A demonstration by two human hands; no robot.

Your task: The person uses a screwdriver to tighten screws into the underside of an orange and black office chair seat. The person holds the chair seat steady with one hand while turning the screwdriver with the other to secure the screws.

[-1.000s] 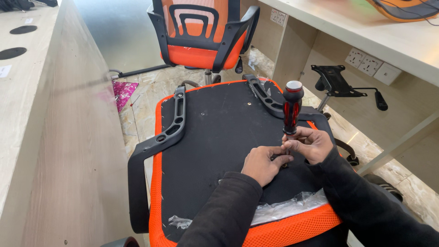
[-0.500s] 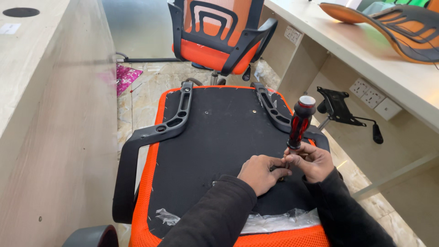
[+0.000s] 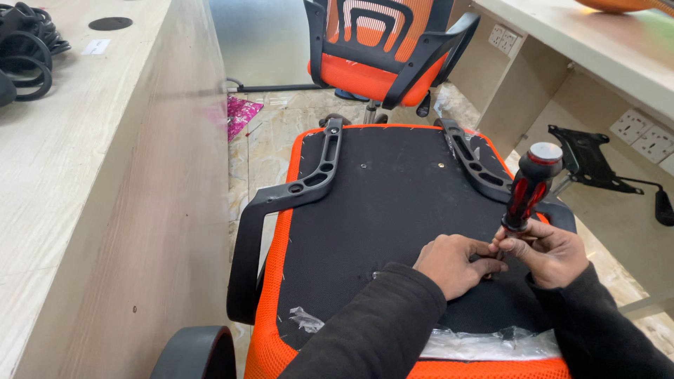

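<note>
Nearest to me, a crumpled strip of clear plastic wrap (image 3: 484, 344) lies across the front edge of the upturned orange mesh chair seat (image 3: 270, 337), whose black fabric underside (image 3: 393, 210) faces up. My two hands are together just beyond that strip, right of the panel's middle. My left hand (image 3: 453, 263) rests knuckles up on the fabric, its fingertips pinched around the low end of the tool; I cannot tell what, if anything, they grip there. My right hand (image 3: 551, 253) is closed around the lower part of the red and black screwdriver with a grey cap (image 3: 530, 189). Its long axis stands nearly upright, leaning a little right and away from me, cap up, working end down toward the seat and hidden between my fingers.

Just behind the screwdriver the right black plastic armrest (image 3: 477, 165) lies along the seat edge, close to the handle. The left black plastic armrest (image 3: 281, 210) runs along the opposite edge, well apart from my hands. Right of the seat a black metal chair mechanism plate (image 3: 586, 158) lies on the floor, below white wall sockets (image 3: 642, 137). A pale wooden desk (image 3: 91, 175) flanks my left, with coiled black cables (image 3: 24, 45) on top. Farthest off stands an assembled orange and black office chair (image 3: 382, 49), and a pink foil scrap (image 3: 242, 112) lies on the floor.
</note>
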